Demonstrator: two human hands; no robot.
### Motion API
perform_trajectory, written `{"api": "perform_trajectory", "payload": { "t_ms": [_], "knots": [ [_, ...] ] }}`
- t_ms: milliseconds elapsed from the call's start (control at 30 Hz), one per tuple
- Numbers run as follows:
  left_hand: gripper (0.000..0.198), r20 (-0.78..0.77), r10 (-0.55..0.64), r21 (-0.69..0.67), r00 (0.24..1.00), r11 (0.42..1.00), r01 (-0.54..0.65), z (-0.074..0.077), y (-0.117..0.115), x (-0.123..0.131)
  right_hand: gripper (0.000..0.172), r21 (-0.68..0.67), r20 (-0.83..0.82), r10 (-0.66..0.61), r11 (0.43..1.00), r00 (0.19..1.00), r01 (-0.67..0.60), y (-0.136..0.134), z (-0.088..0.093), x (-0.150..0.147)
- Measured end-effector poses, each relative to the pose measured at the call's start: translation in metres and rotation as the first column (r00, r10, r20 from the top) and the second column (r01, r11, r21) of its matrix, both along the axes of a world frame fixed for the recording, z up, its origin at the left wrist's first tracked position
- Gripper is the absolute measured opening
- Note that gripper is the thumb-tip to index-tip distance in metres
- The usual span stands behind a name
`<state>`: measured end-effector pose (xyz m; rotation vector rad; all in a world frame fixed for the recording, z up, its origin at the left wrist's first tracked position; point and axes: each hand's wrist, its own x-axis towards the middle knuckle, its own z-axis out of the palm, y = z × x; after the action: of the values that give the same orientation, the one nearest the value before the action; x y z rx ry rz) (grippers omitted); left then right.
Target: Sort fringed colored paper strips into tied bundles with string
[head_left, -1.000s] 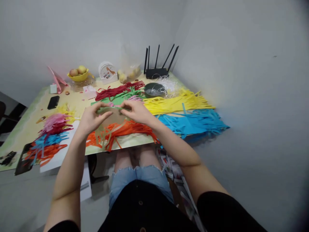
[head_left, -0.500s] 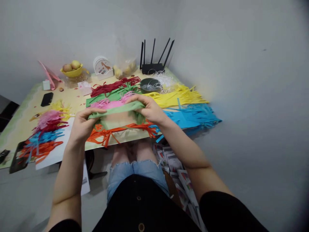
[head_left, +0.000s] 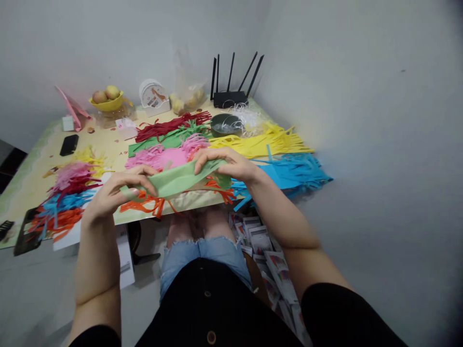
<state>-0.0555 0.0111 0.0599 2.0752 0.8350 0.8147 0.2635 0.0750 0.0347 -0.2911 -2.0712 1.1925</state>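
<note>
A strip of light green tissue paper (head_left: 177, 179) stretches between my two hands, slightly tilted, above the table's front edge. My left hand (head_left: 121, 189) is closed on its left end. Thumb and fingers of my right hand (head_left: 229, 164) pinch its right end, where a darker green part hangs down. Just behind the strip lies pink fringed paper (head_left: 173, 157), with green fringed paper (head_left: 170, 140) and dark red fringed paper (head_left: 170, 126) farther back. Orange fringed paper (head_left: 141, 205) lies underneath, partly hidden by my hands and the strip.
Yellow fringe (head_left: 267, 143) and blue fringe (head_left: 289, 171) lie at right. Mixed tassels (head_left: 68, 197) rest at left near a phone (head_left: 69, 145). A dark bowl (head_left: 226, 125), a router (head_left: 230, 99) and a fruit bowl (head_left: 108, 102) stand at the back. Packets (head_left: 260, 241) lie below right.
My left hand has moved left and down, my right hand slightly right and down. The light green strip now slants and shows a broader face; more pink paper is visible behind it.
</note>
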Motion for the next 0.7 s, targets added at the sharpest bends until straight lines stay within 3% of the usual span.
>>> {"api": "perform_trajectory", "payload": {
  "t_ms": [67,167,267,333,433,567,700],
  "knots": [
    [0.052,0.082,-0.036,-0.088,0.996,0.995,0.043,-0.001,0.005,0.003,0.032,0.111,0.069,0.094,0.989,0.993,-0.101,0.001,0.005,0.003],
    [0.067,0.101,0.061,-0.228,0.993,0.973,-0.037,-0.003,0.011,0.018,0.039,0.196,0.169,0.101,0.971,0.980,-0.133,-0.003,0.012,0.003],
    [0.046,-0.105,0.111,-0.321,0.988,0.937,-0.140,-0.001,0.010,0.039,0.030,0.242,0.195,-0.046,0.970,0.980,-0.003,-0.011,0.016,-0.002],
    [0.041,-0.161,0.125,-0.342,0.979,0.923,-0.174,0.001,0.007,0.049,0.023,0.252,0.161,-0.172,0.959,0.972,0.128,-0.015,0.016,-0.005],
    [0.038,-0.138,0.249,-0.254,0.959,0.927,-0.277,0.003,0.001,0.055,0.021,0.207,0.131,-0.308,0.938,0.942,0.278,-0.018,0.013,-0.008],
    [0.032,-0.067,0.398,-0.099,0.915,0.910,-0.403,-0.001,-0.006,0.050,0.020,0.148,0.236,-0.402,0.915,0.885,0.376,-0.020,0.010,-0.011],
    [0.028,0.100,0.520,-0.189,0.849,0.847,-0.496,-0.010,-0.013,0.046,0.022,0.008,0.133,-0.439,0.897,0.889,0.442,-0.026,0.006,-0.015]
  ]
}}
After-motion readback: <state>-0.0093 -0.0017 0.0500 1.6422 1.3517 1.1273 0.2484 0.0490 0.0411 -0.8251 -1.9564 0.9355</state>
